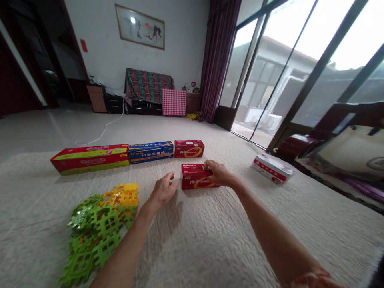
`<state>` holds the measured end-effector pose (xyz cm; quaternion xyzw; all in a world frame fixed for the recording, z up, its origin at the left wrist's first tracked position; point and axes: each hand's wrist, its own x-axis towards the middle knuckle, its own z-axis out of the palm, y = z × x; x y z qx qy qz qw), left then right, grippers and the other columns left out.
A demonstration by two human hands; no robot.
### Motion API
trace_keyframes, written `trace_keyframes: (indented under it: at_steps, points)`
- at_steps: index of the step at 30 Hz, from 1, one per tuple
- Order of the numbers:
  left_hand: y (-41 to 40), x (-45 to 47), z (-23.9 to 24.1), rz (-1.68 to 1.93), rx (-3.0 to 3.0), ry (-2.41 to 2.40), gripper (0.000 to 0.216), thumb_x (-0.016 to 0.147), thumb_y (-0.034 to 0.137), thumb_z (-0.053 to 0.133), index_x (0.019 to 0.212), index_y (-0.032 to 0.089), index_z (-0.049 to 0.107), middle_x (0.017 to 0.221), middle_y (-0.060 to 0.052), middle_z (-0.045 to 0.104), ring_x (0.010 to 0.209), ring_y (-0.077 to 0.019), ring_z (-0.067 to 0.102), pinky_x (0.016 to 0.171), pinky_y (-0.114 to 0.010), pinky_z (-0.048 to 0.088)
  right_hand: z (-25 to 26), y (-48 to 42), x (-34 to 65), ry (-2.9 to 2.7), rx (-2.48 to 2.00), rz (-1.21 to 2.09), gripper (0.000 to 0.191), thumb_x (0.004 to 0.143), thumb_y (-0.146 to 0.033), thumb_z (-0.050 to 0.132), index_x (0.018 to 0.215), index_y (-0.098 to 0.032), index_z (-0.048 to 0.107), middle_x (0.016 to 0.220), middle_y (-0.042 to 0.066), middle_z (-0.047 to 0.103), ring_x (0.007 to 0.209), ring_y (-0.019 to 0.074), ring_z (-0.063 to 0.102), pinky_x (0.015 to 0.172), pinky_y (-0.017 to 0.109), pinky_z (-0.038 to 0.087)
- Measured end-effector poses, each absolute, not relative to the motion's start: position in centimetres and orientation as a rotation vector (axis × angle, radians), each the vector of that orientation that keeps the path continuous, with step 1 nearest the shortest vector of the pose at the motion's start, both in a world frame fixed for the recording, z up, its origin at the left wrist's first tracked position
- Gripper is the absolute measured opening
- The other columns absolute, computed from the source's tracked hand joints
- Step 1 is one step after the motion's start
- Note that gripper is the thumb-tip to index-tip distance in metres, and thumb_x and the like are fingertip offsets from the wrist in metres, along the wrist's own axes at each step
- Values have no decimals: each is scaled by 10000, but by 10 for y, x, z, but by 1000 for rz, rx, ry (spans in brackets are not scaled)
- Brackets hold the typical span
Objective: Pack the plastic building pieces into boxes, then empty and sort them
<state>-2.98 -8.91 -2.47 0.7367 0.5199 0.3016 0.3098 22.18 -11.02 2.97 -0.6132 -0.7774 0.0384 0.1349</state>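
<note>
- Lying before a row of three, one front red box [193, 182] is grasped at its right end by the right hand [221, 174], its grip closed over it.
- The left hand [164, 189], grip loosely spread and empty, is held near the box's left edge.
- Behind, one long box [93, 160], one blue box [151, 153] and one rear red box [189, 149] are lined up.
- One white box [272, 169] is set well apart, bare mat [210, 240] between.
- Green pieces [106, 222] and yellow pieces [127, 195] are overlapped, uncountable.

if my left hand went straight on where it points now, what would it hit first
Your left hand would likely meet the near red box at its left end first; depth is unclear, so it might slip past toward the red box behind.
</note>
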Motion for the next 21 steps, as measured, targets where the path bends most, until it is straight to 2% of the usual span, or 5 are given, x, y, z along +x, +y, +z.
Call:
trace_keyframes:
  at_steps: [4,8,13,17,21]
  points:
    - [-75,14,-27,781,2010,1291,354,834,216,560,1181,176,616,1124,-88,717,996,-196,686,857,-265,492,13,-107,252,-1991,-1869,10,417,682,-115,595,1078,-215,513,1223,117,538,1155,277,494,910,418,408]
    - [-65,42,-37,829,1970,1373,235,826,265,580,1019,156,656,954,-85,742,883,-183,696,785,-252,484,-21,-112,272,-1507,-1957,-79,412,670,-261,662,1038,-179,496,1064,125,532,1025,276,527,878,409,458]
    - [-50,81,-40,809,1997,1432,202,808,311,601,896,145,675,903,-102,740,853,-206,681,749,-277,466,-46,-101,306,-1292,-1805,-192,304,693,-287,635,947,-205,489,1009,114,514,960,266,536,830,408,495]
    - [-31,130,-40,799,1973,1417,216,806,315,599,893,142,694,921,-112,745,880,-218,685,751,-276,464,-58,-82,337,-1181,-1773,-197,299,701,-300,635,954,-204,507,1023,117,528,983,266,551,855,412,492]
    - [-11,174,-45,798,1967,1405,224,818,312,581,877,146,720,927,-125,751,906,-234,690,766,-284,468,-75,-73,348,-1311,-1775,-148,219,749,-303,599,937,-206,545,941,83,597,925,248,583,864,412,482]
